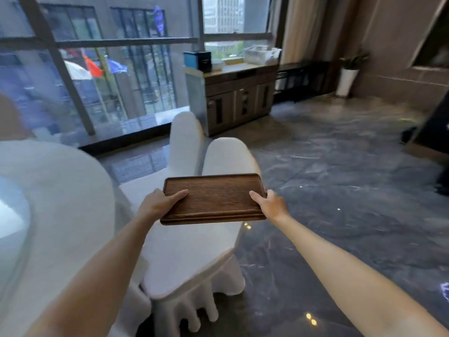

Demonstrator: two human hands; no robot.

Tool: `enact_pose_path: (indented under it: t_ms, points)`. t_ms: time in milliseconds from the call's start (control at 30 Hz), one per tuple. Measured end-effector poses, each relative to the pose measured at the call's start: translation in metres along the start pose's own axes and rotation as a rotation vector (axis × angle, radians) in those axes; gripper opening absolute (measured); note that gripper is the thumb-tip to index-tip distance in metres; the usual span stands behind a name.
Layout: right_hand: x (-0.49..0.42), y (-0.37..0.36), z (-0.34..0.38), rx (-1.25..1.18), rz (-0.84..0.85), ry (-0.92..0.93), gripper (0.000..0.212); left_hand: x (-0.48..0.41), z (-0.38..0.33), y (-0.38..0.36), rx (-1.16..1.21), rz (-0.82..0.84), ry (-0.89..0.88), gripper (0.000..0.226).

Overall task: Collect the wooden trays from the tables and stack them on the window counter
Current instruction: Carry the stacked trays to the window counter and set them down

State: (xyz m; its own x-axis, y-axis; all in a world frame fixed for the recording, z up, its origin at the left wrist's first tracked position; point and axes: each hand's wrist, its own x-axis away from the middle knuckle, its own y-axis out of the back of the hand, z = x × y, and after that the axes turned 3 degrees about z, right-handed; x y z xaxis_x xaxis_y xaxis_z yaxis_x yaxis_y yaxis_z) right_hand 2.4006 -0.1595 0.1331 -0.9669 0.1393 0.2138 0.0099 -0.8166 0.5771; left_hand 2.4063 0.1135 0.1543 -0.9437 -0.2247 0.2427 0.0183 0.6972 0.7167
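1. Head view: both bare forearms reach forward, and the left hand (159, 203) grips the left short edge of a dark wooden tray (213, 198), thumb lying on its top surface, fingers hidden beneath.
2. The right hand (268, 203) clasps the opposite short edge the same way, thumb on top.
3. The tray is held level in the air between the two hands; its surface carries nothing.
4. Directly under the hands stands a white-covered chair (194, 259), and a second covered chair back (185, 139) rises just beyond the tray.
5. To the left of the left hand is a round table (48, 203) draped in white cloth.
6. Far ahead of the hands, past glossy dark marble floor (328, 190), a wooden counter (239, 98) stands under the window, with a dark box (197, 60) on top.
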Motion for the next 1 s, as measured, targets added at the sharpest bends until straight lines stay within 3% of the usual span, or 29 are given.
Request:
enact_pose_path:
  t_ms: [467,533,633,1000]
  points:
    - [-0.183,0.159,-0.052,-0.013,-0.261,-0.185,0.052,-0.181,-0.215,-0.133,-0.011,0.222,-0.238,0.048]
    - [-0.227,0.178,-0.055,-0.009,-0.278,-0.182,0.036,-0.223,-0.246,-0.148,-0.009,0.229,-0.264,0.053]
    - [-0.294,0.208,-0.054,-0.018,-0.311,-0.189,0.042,-0.283,-0.297,-0.168,-0.049,0.228,-0.279,0.07]
    - [-0.491,0.321,-0.075,-0.116,-0.437,-0.265,0.045,-0.451,-0.476,-0.261,-0.087,0.239,-0.327,0.077]
